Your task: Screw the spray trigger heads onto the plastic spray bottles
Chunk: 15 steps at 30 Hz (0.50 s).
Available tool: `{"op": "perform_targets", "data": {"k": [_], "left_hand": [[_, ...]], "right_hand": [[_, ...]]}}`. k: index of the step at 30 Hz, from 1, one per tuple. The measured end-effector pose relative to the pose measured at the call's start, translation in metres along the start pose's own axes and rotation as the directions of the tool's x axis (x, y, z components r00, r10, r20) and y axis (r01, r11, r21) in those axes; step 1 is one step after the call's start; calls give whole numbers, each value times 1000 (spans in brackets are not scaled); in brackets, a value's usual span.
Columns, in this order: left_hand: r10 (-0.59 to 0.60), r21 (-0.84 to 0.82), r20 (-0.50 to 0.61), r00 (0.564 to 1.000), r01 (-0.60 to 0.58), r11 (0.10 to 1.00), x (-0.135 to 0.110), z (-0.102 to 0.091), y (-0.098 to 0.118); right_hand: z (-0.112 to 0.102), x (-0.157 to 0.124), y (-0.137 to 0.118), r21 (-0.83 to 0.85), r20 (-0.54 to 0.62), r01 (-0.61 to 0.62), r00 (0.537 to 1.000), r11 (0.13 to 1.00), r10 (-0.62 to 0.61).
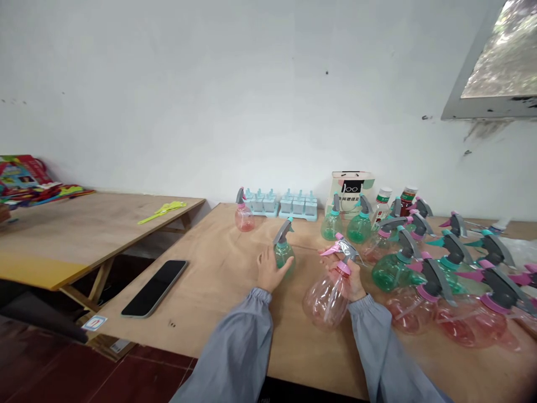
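My left hand (271,270) is wrapped round the body of a green spray bottle (283,251) with a grey and teal trigger head. That bottle stands upright on the wooden table. In my right hand (354,280) is a clear pink spray bottle (325,302), gripped near its neck from the right side. Its trigger head (344,246) is grey and pink, and its nozzle points left. The fingers behind this bottle are partly hidden. To the right of my right hand, several more green and pink spray bottles crowd together, a green one (390,271) being among the nearest.
A small pink spray bottle (244,217) stands at the back, beside light-blue popsicle molds (298,206). A printed paper bag (350,187) and a white-capped bottle (382,204) stand near the wall. A phone (155,288) lies at left. Another table (84,224) stands farther left.
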<state>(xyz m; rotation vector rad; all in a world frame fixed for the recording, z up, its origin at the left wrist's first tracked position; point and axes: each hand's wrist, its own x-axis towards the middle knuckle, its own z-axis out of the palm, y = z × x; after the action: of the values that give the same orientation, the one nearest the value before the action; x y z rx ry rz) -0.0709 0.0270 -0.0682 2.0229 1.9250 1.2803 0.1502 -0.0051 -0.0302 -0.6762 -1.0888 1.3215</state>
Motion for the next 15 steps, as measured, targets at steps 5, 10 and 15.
{"op": "perform_targets", "data": {"k": [5, 10, 15], "left_hand": [[12, -1, -11, 1000, -12, 1000, 0, 0, -2], [12, 13, -10, 1000, -12, 1000, 0, 1, -2], [37, 17, -43, 998, -36, 999, -1, 3, -4]], "right_hand": [[-6, 4, 7, -9, -134, 141, 981, 990, -141], [-13, 17, 10, -209, -290, 250, 908, 945, -304], [-23, 41, 5, -446, -271, 292, 857, 846, -438]]}}
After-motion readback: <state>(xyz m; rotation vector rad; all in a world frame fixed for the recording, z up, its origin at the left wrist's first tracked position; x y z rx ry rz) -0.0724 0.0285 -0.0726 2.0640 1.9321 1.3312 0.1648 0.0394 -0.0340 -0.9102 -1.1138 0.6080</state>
